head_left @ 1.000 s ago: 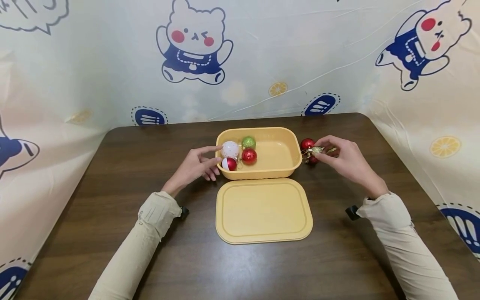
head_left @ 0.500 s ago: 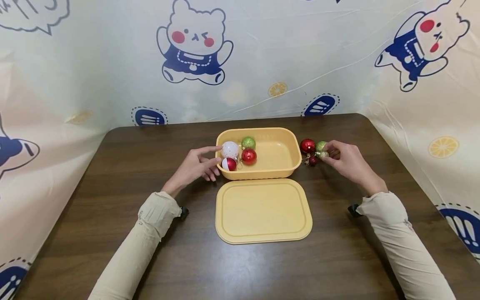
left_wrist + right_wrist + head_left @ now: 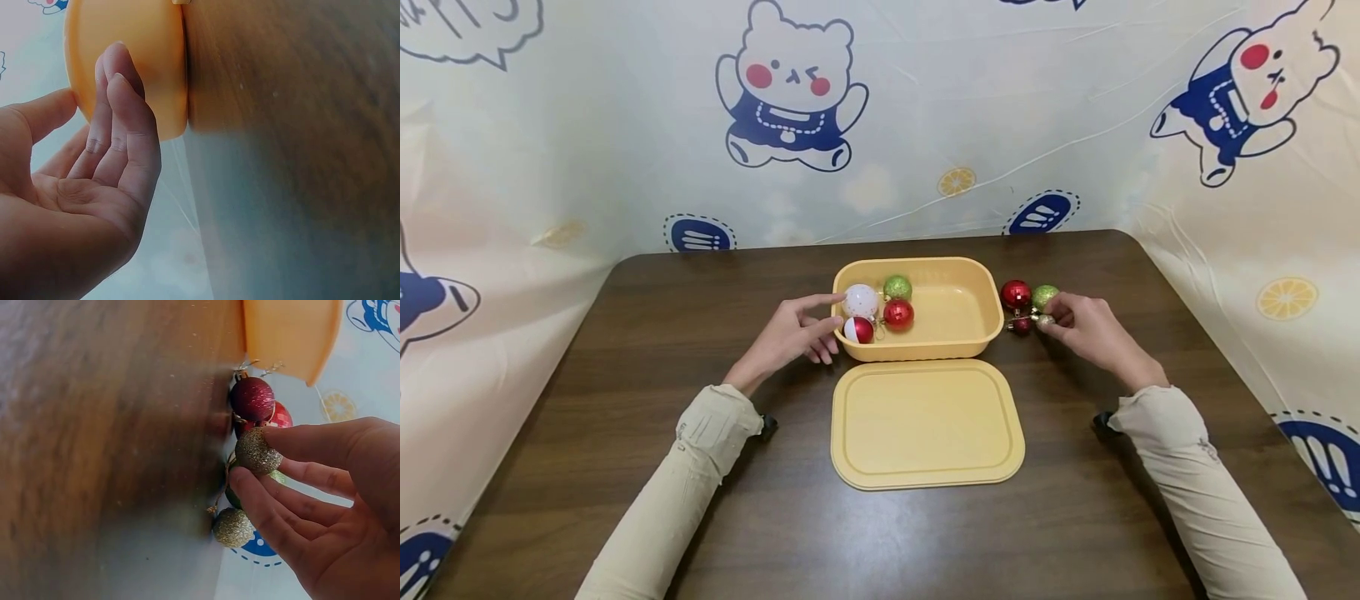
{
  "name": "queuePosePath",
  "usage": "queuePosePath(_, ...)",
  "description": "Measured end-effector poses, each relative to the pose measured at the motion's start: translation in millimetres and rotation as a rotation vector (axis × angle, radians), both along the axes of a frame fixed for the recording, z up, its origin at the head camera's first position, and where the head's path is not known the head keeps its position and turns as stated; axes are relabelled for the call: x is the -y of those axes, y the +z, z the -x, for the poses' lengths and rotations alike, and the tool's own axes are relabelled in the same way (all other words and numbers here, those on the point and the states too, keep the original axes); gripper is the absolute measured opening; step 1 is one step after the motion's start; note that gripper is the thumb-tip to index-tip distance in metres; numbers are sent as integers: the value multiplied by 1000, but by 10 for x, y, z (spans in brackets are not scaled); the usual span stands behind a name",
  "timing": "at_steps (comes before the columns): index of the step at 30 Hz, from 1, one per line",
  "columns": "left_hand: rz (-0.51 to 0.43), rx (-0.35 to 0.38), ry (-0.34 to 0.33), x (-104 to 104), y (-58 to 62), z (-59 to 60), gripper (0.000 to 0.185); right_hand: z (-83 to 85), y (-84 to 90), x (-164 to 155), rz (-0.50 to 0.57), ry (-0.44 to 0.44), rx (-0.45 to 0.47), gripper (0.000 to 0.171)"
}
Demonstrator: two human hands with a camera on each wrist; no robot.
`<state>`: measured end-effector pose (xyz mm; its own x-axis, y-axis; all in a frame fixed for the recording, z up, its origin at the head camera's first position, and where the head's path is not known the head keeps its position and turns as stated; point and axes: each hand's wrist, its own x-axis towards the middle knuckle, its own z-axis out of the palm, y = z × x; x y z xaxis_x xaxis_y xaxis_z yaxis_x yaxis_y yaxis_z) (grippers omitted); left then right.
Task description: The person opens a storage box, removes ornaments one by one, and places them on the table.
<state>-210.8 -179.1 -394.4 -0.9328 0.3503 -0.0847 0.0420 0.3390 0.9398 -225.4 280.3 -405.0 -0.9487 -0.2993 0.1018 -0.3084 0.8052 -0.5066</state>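
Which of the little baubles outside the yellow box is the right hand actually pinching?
The small gold glitter bauble, pinched between thumb and fingers of the right hand; the other gold one lies untouched.

Both arms wear long beige sleeves of thin, slightly creased cloth, gathered at the cuffs, with the left sleeve (image 3: pixel 700 454) showing a stitched seam near the wrist. A small black strap piece (image 3: pixel 767 426) sits at the left cuff and another (image 3: pixel 1101 422) at the cuff of the right sleeve (image 3: pixel 1180 467). The left hand (image 3: pixel 790 333) and right hand (image 3: pixel 1093 331) are bare, without rings or gloves.
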Motion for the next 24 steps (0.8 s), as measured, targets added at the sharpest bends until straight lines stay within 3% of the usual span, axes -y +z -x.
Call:
queuePosePath(4, 6, 15, -1, -18, 52, -15, 48, 9, -23, 9, -11, 5, 16, 16)
queuePosePath(8, 2, 11, 4, 17, -73, 57, 49, -3, -10, 18, -21, 6, 13, 19)
queuePosePath(11, 1, 3, 2, 22, -93, 63, 50, -21, 20, 25, -31, 6, -5, 20)
queuePosePath(19, 3, 5, 2, 33, -92, 59, 49, -65, 162, 137, -39, 9, -68, 21)
queuePosePath(24, 2, 24, -1, 32, -82, 58, 50, -90, 292, 265, -51, 0, -26, 26)
